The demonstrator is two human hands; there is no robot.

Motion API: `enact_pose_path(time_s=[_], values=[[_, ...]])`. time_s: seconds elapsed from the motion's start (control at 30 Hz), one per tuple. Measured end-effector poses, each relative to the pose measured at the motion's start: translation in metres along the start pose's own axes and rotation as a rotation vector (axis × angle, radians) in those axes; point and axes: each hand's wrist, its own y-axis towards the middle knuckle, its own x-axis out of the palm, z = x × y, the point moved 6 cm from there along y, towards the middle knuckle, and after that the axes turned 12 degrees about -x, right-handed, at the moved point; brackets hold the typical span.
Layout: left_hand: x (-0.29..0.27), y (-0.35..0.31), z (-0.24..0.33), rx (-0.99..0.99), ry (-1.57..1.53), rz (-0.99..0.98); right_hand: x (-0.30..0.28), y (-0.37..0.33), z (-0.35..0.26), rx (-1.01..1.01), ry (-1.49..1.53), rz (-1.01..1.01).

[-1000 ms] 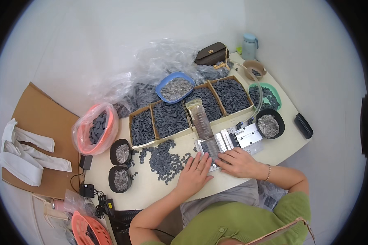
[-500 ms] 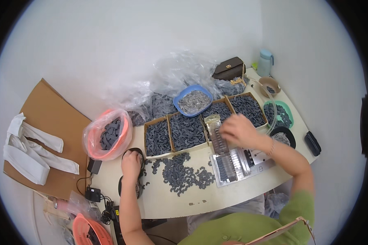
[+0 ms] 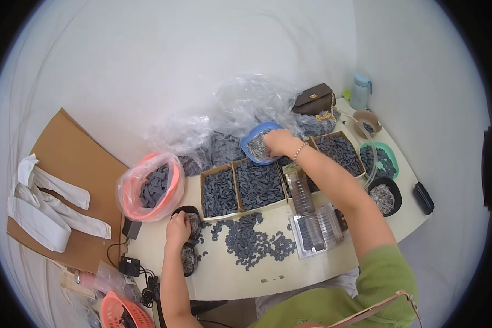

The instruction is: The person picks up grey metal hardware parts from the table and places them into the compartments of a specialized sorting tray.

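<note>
My right hand (image 3: 279, 143) reaches into a blue bowl (image 3: 273, 125) of small silvery metal pins (image 3: 257, 145). Its fingers are bent down together among the pins, and what they pinch is hidden. On the left, my left hand (image 3: 177, 229) rests against a black bowl (image 3: 193, 218) of small metal pieces, with curled fingers at its edge. A second black bowl (image 3: 189, 261) lies just below it. Small dark grey pieces (image 3: 251, 238) are strewn over the table (image 3: 224, 284). Under my right forearm, a clear plastic rack (image 3: 311, 232) holds rows of dark pieces.
Cardboard boxes (image 3: 220, 191) of dark pieces line the back. A pink basket (image 3: 150, 186) stands left; a green tray (image 3: 388, 158), a black bowl of pins (image 3: 384, 197) and a black case (image 3: 422, 198) sit right. Behind are plastic bags (image 3: 246, 104), a handbag (image 3: 314, 99) and a bottle (image 3: 360, 92).
My right hand has moved from the clear rack up and left into the blue bowl. My left hand stays by the black bowl, now nearer its left edge. The whole view has shifted slightly.
</note>
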Motion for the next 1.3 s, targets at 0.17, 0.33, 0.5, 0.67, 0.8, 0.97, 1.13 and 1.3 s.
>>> enact_pose_path(time_s=[0.17, 0.33, 0.5, 0.67, 0.8, 0.97, 1.13, 1.3], values=[[-0.011, -0.006, -0.001, -0.048, -0.135, 0.04, 0.001, -0.001, 0.017, 0.065, 0.234, 0.302], [-0.033, -0.021, 0.024, -0.022, -0.304, 0.083, -0.003, -0.007, 0.018, 0.038, 0.301, 0.065], [-0.018, -0.066, 0.141, 0.218, -0.596, -0.093, 0.019, -0.006, 0.01, -0.015, 0.292, 0.074], [0.008, -0.133, 0.236, 0.552, -0.678, -0.161, 0.022, 0.005, -0.001, -0.003, 0.176, 0.08], [0.019, -0.16, 0.275, 0.792, -0.515, -0.026, 0.013, -0.002, -0.001, -0.072, 0.09, 0.213], [0.03, -0.174, 0.29, 0.943, -0.303, 0.026, 0.011, -0.019, 0.005, -0.025, -0.057, 0.291], [0.031, -0.179, 0.292, 0.936, -0.268, 0.012, 0.006, -0.035, 0.02, 0.058, 0.125, 0.358], [0.031, -0.175, 0.268, 0.784, -0.292, -0.117, -0.035, -0.109, -0.017, -0.093, 0.612, 0.417]])
